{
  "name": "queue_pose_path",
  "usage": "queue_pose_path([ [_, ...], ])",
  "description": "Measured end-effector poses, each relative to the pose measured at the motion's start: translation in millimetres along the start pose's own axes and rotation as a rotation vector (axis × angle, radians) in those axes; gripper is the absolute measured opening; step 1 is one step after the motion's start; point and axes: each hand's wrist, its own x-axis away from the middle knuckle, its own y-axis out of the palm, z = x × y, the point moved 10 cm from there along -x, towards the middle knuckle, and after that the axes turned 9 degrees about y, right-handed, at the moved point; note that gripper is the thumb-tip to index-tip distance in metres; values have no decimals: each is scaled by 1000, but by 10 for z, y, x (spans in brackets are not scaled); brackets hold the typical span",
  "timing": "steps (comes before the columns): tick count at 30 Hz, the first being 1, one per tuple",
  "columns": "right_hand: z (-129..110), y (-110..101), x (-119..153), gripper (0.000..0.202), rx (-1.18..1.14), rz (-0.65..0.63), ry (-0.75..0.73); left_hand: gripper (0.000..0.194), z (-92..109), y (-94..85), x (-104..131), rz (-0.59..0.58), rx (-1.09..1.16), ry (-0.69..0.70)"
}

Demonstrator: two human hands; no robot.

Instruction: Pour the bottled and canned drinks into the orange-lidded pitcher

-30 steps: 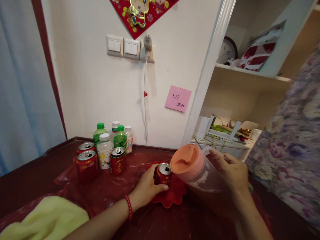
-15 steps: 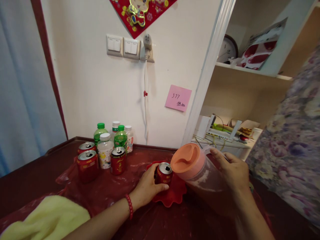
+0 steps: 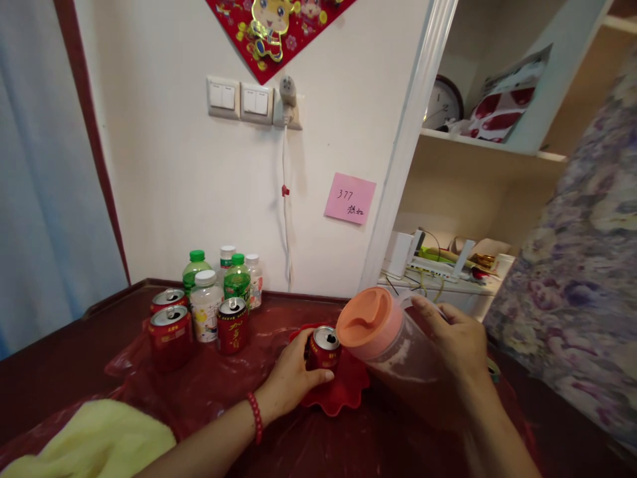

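My left hand (image 3: 293, 377), with a red bead bracelet (image 3: 255, 417) on its wrist, is wrapped round a red can (image 3: 326, 350). The can stands upright with its top open, over a red scalloped dish (image 3: 343, 392). My right hand (image 3: 455, 338) grips the handle of a clear plastic pitcher (image 3: 413, 372), tilted to the left. Its orange lid (image 3: 371, 323) is beside the can's rim. Whether any liquid is running out cannot be made out.
To the left stand more red cans (image 3: 170, 338), (image 3: 232, 326), a white-capped bottle (image 3: 206, 309) and green-capped bottles (image 3: 237, 279). A yellow cloth (image 3: 99, 441) lies at the front left. The wall rises behind the table; a floral curtain (image 3: 577, 265) hangs at the right.
The whole view has shifted slightly, so the scene sits a little further left and lower. Both hands keep their holds, and the pitcher stays tilted beside the can.
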Motion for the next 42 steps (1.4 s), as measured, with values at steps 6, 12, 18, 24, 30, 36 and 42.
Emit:
queue_pose_path([
  [6,-7,25,36,60,-24,-17,3,70,36,0,-5,-9,17,12],
  [12,67,64,-11,68,-14,-37,18,70,44,-8,-3,4,39,29],
  [18,89,107,-98,72,61,-65,-14,69,78,8,-8,-12,52,56],
  [24,21,84,-57,71,50,-25,-35,71,42,43,-17,-25,142,47],
  [30,47,107,-65,70,28,-35,-28,71,20,30,-20,-13,134,54],
  [36,45,112,-63,69,30,-39,-10,70,12,18,-23,-5,153,61],
  [42,23,106,-52,68,22,-40,-17,71,33,20,-28,-5,157,55],
])
